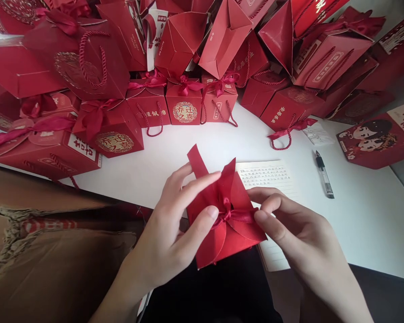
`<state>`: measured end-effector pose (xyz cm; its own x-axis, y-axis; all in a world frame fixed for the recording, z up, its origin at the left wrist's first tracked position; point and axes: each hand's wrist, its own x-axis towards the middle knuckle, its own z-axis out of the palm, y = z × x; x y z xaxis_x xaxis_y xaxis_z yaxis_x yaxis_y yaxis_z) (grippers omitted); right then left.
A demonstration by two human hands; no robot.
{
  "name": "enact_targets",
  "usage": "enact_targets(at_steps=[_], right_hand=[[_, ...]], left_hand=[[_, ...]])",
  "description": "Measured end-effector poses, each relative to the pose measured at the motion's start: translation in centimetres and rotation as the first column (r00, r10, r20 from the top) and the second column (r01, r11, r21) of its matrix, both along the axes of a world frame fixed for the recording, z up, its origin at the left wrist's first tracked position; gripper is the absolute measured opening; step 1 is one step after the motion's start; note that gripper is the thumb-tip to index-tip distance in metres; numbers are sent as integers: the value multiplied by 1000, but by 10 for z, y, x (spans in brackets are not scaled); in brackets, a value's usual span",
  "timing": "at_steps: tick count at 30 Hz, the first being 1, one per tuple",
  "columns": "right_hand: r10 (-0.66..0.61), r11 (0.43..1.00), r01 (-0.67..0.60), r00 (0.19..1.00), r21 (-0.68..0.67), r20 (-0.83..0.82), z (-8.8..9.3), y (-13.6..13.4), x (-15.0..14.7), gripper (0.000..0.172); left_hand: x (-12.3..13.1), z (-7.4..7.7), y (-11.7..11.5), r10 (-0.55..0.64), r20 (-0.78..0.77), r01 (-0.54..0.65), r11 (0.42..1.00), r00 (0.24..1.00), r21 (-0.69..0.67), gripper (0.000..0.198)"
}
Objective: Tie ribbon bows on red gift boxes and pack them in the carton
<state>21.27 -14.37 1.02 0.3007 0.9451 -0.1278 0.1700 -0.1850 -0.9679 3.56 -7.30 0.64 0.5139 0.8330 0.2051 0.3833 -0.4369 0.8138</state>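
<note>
The ribbon (241, 216) is glossy, satin-like cloth on a smooth card box (211, 247). The pen (323, 174) is clear, shiny plastic.

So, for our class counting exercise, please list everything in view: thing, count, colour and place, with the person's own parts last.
Handled box: one, red, between the hands
Ribbon: one, red, knotted on top of that box
Other gift boxes: many, overlapping too much to count, red, mostly piled along the back
Table: one, white, under the piled boxes
Notebook: one, pale pages, partly behind the handled box
Pen: one, clear and black, right of the notebook
Crumpled item: one, whitish, beyond the pen
Cardboard: count unclear, brown, lower left
Left hand: one, bare, at the box's left side
Right hand: one, bare, pinching the ribbon
</note>
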Motion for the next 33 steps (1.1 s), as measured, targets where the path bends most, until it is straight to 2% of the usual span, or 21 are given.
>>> enact_targets(at_steps=[2,4,6,7,9,12,16,20,21,26,30,33], right_hand=[[5,1000,-5,1000,0,12,1,1,0,30],[-6,1000,6,999,9,39,1,1,0,30],[-18,1000,17,998,15,64,1,0,-1,29],[-22,1000,21,997,15,76,1,-1,-1,28],[-27,1000,25,995,16,100,2,-2,-2,27],[-32,999,29,993,24,117,2,-2,-3,26],[-37,999,35,992,21,120,1,-3,-6,25],[-40,999,39,987,11,154,1,-5,-8,26],[-47,999,47,986,4,158,1,-5,-8,27],[-48,999,46,980,11,194,1,-6,-4,30],[-38,999,36,972,13,233,-1,-5,-4,30],[-27,1000,23,977,19,211,-2,-5,-7,27]], left_hand=[[-2,-3,-2,80,105,-78,997,991,-21,42],[-5,-9,-7,226,235,-222,974,945,-45,39],[-8,-14,-16,346,297,-342,937,890,-66,26],[-10,-17,-21,365,279,-356,931,888,-85,18],[-11,-20,-29,328,210,-303,942,921,-143,13],[-6,-19,-34,263,224,-221,956,938,-195,20],[-1,-15,-33,278,217,-238,952,936,-194,28],[-9,-14,-35,316,237,-280,944,919,-174,10],[-11,-13,-35,331,217,-298,939,919,-170,8],[-13,0,-31,290,-40,-291,923,956,-250,37],[-7,10,-24,304,-136,-329,914,943,-237,43],[-5,10,-25,292,-237,-343,914,927,-217,40]])
